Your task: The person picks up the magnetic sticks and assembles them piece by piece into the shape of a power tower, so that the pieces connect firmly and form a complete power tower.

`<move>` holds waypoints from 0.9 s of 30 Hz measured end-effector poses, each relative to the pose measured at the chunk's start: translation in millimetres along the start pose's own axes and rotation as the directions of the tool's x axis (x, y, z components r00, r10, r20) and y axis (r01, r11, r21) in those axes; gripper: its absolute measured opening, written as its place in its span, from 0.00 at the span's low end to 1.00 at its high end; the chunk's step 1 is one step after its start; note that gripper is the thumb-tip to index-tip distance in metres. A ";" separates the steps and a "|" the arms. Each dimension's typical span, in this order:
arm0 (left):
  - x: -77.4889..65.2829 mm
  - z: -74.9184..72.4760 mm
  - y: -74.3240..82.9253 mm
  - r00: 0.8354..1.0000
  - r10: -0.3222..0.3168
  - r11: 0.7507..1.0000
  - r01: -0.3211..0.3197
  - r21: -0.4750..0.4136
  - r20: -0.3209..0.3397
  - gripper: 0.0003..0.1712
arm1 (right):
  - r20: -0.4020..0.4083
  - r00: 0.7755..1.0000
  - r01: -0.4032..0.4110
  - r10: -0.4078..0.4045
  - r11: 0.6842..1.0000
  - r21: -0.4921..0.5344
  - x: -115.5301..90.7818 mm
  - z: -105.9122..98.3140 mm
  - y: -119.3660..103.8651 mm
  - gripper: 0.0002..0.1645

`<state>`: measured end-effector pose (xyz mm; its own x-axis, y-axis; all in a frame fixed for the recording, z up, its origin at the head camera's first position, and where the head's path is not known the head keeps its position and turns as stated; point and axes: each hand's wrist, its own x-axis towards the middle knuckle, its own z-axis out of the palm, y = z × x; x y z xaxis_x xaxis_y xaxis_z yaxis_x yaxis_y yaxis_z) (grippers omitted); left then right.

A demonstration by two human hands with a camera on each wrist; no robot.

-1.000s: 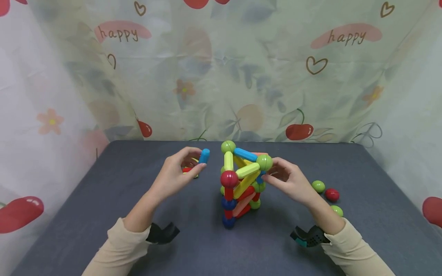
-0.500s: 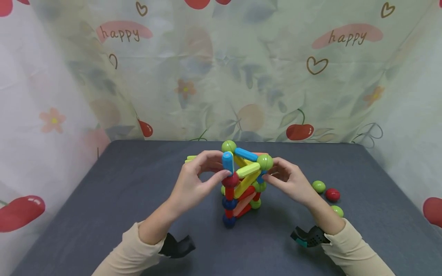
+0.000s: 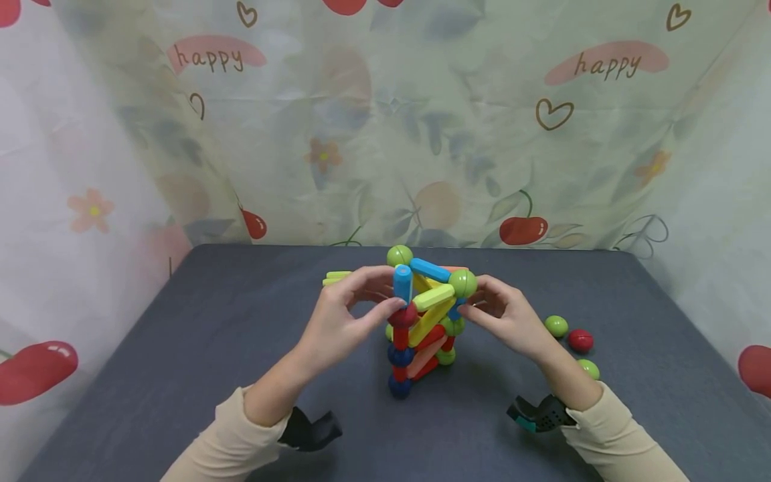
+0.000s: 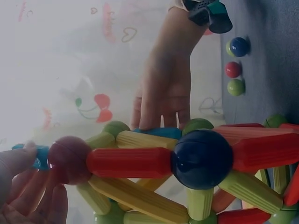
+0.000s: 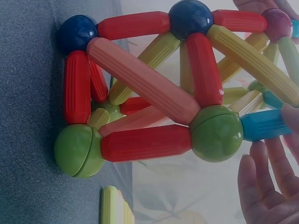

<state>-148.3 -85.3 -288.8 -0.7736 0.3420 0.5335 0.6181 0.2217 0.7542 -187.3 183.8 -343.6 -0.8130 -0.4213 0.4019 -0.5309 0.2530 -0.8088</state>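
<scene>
A tower of magnetic rods and balls stands upright mid-table, blue balls [image 3: 400, 385] at its near foot. With thumb and fingers my left hand [image 3: 343, 318] pinches a short blue rod [image 3: 403, 282], upright on the red ball [image 3: 403, 316] at the near top corner. In the left wrist view that blue rod [image 4: 42, 157] meets the red ball [image 4: 70, 160] end-on. Across the tower, my right hand [image 3: 506, 313] grips another blue rod [image 5: 267, 125] below the top green ball [image 3: 462, 284]. This rod's lower end joins a green ball [image 5: 217, 133].
Loose green [image 3: 557, 326] and red [image 3: 581, 340] balls lie right of the right forearm, another green ball [image 3: 588, 369] nearer. The left wrist view also shows a loose blue ball [image 4: 239, 46]. Yellow-green rods [image 3: 334, 276] lie behind the left hand. A printed curtain [image 3: 391, 134] hangs behind the table.
My left hand has moved right to the tower, bringing the blue rod from beside it onto the red ball. The right hand stays where it was.
</scene>
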 end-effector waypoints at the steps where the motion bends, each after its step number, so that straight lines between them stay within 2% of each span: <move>1: -0.1 -0.6 -0.9 1.000 -0.005 1.000 0.005 -0.005 0.005 0.21 | -0.001 1.000 -0.001 0.001 1.000 0.000 -0.1 0.0 0.0 0.17; 5: -1.5 -4.6 -8.6 0.999 -0.049 0.999 0.049 -0.022 0.013 0.19 | -0.003 1.000 -0.003 0.003 1.000 0.001 -0.1 0.0 0.3 0.16; 9: -3.6 -8.9 -25.8 0.992 -0.122 0.992 0.122 -0.028 0.020 0.15 | -0.003 1.000 -0.009 0.009 1.000 -0.002 -0.1 -0.1 0.8 0.17; 11: -3.7 -11.3 -39.3 0.986 -0.166 0.986 0.165 0.018 0.029 0.14 | -0.004 1.000 -0.014 0.014 1.000 -0.006 -0.1 -0.3 0.9 0.17; 14: -2.9 -17.3 -65.6 0.969 -0.243 0.958 0.234 0.168 0.034 0.14 | -0.004 1.000 -0.017 0.017 1.000 -0.009 0.2 -0.3 0.7 0.17; 16: -2.2 -22.5 -85.9 0.954 -0.298 0.913 0.277 0.299 0.029 0.14 | -0.004 1.000 -0.018 0.018 1.000 -0.009 0.2 -0.3 0.5 0.16; 19: -1.6 -30.4 -113.1 0.922 -0.387 0.810 0.325 0.488 0.028 0.14 | -0.005 1.000 -0.020 0.020 1.000 -0.008 0.0 -0.4 0.4 0.16; 22: -1.4 -35.6 -131.9 0.883 -0.467 0.705 0.338 0.624 0.050 0.16 | -0.006 1.000 -0.025 0.025 1.000 -0.013 -0.3 -0.3 0.8 0.16; 24: -2.0 -37.7 -139.8 0.864 -0.499 0.665 0.331 0.669 0.070 0.16 | -0.003 1.000 -0.029 0.028 0.999 -0.018 -0.4 -0.1 1.6 0.16; 25: -2.4 -38.3 -142.7 0.858 -0.508 0.655 0.325 0.682 0.078 0.16 | -0.001 1.000 -0.030 0.030 0.999 -0.018 -0.4 0.0 2.0 0.16; 27: -3.4 -39.1 -147.1 0.857 -0.507 0.642 0.307 0.703 0.088 0.16 | 0.006 0.999 -0.033 0.033 0.999 -0.018 -0.4 0.1 2.9 0.16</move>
<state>-242.1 -154.8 -386.6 -0.9644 0.2614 0.0413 0.2572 0.8890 0.3789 -188.5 184.6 -346.2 -0.8285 -0.4181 0.3725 -0.5082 0.2821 -0.8137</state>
